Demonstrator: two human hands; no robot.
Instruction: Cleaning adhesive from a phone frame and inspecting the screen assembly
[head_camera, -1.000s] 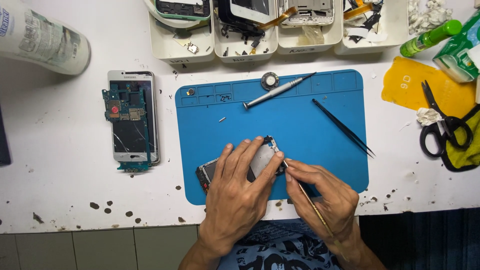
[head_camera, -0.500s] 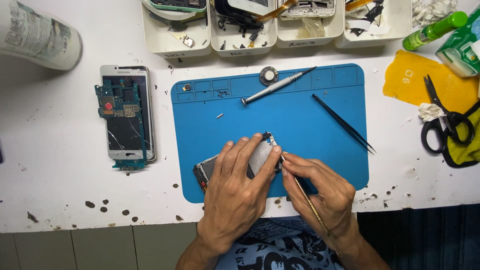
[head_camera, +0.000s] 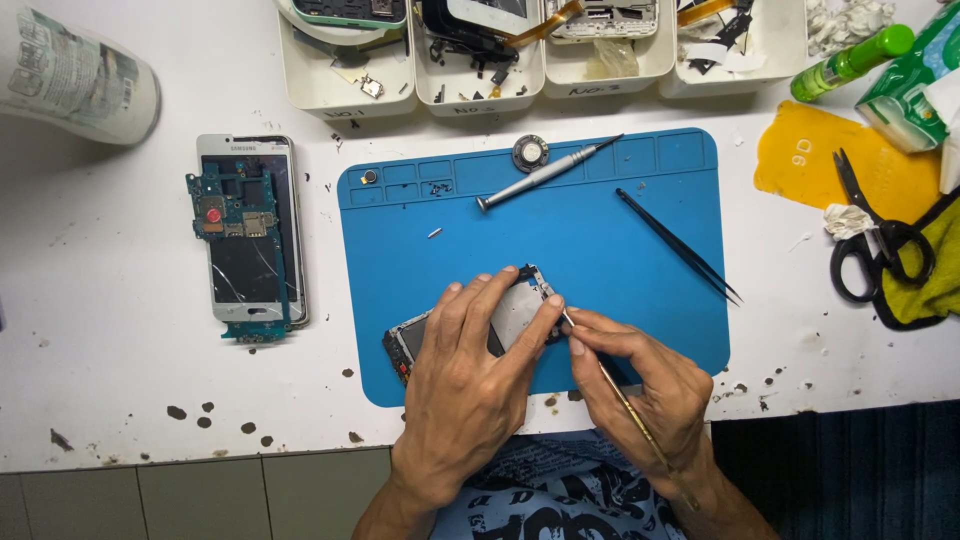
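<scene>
My left hand (head_camera: 468, 370) lies over an opened phone body (head_camera: 410, 338) on the blue work mat (head_camera: 600, 240), fingers pressing it down. My right hand (head_camera: 645, 385) pinches a thin metal pry tool (head_camera: 628, 404), whose tip touches the phone's right edge near my left fingertips. Most of the phone is hidden under my left hand.
A silver screwdriver (head_camera: 545, 173), a round part (head_camera: 530, 152) and black tweezers (head_camera: 680, 246) lie on the mat. A white phone with a circuit board (head_camera: 245, 230) on it sits at left. Parts bins (head_camera: 480, 60) line the back. Black scissors (head_camera: 880, 235) lie at right.
The view has shifted slightly. Both hands stay on the phone, with the tool tip still at its right edge.
</scene>
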